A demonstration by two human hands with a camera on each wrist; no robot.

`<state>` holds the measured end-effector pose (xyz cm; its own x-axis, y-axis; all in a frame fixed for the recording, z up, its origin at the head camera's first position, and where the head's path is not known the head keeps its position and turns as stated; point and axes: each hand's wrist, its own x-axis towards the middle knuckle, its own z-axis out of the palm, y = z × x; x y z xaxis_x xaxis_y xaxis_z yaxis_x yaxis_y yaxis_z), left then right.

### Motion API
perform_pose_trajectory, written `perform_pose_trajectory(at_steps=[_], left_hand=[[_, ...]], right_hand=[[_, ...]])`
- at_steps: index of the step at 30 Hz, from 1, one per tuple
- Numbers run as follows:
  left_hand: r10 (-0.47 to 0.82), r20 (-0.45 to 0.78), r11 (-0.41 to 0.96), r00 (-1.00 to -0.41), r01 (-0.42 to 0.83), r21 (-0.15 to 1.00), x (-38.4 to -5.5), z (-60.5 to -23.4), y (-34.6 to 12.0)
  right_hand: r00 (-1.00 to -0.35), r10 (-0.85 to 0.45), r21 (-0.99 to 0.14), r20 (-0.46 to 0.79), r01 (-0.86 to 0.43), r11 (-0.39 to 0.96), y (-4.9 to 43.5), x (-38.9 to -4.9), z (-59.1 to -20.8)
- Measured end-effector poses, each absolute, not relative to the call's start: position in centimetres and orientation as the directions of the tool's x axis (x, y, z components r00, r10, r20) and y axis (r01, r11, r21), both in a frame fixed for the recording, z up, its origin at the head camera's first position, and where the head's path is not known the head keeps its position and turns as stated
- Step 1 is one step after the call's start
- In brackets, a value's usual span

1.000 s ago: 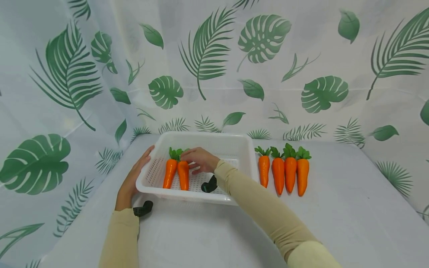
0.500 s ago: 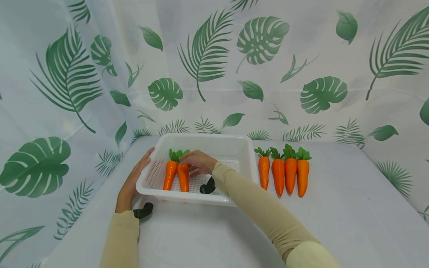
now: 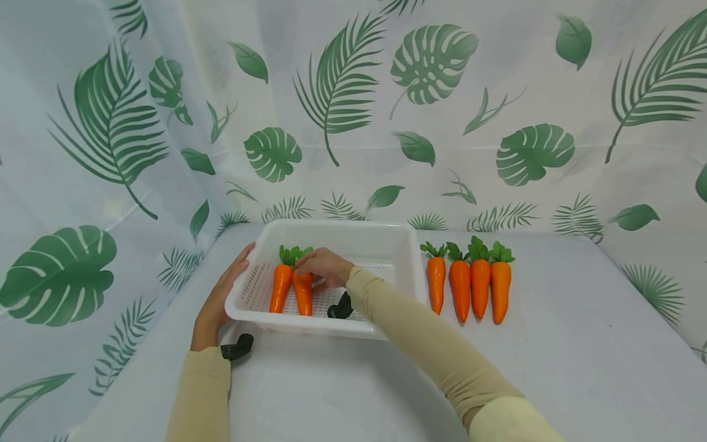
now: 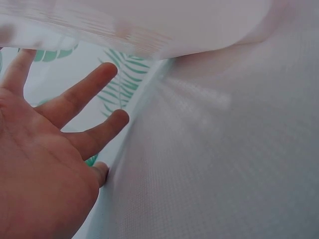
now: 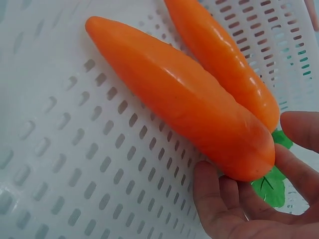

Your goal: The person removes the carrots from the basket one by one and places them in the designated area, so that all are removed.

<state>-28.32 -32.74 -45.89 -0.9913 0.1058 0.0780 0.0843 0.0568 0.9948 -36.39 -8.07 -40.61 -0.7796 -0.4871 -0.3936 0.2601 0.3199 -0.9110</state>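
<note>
My right hand [image 3: 330, 267] reaches into a white plastic basket [image 3: 342, 230]. Its fingers curl round the leafy top end of an orange carrot [image 3: 303, 296], as the right wrist view shows close up. That carrot [image 5: 184, 94] lies on the slotted basket floor, its tip toward the near wall. Beside it on the left lies a second carrot [image 3: 280, 288], partly behind the first in the right wrist view. My left hand [image 3: 216, 299] rests against the basket's left side; its fingers [image 4: 94, 89] are straight and spread in the left wrist view.
Several carrots [image 3: 479, 290] lie in a row on the white tabletop [image 3: 558, 344], right of the basket. A black wrist camera [image 3: 237, 347] shows by the left wrist and another black camera [image 3: 340, 306] by the right. A leaf-patterned cloth [image 3: 353, 153] hangs behind.
Almost nothing differs. The right hand and its wrist have shifted very slightly to the left at the carrot's top; the left hand stays at the basket's side.
</note>
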Motion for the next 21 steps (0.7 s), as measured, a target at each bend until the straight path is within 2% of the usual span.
perform_pose_trajectory(at_steps=[21], left_hand=[[0.100, 0.073, 0.084, -0.992, 0.081, 0.993, -28.21, -45.78, -32.71]], right_hand=[[-0.797, -0.475, -0.914, -0.374, 0.228, 0.336, -8.15, -36.24, -40.42]])
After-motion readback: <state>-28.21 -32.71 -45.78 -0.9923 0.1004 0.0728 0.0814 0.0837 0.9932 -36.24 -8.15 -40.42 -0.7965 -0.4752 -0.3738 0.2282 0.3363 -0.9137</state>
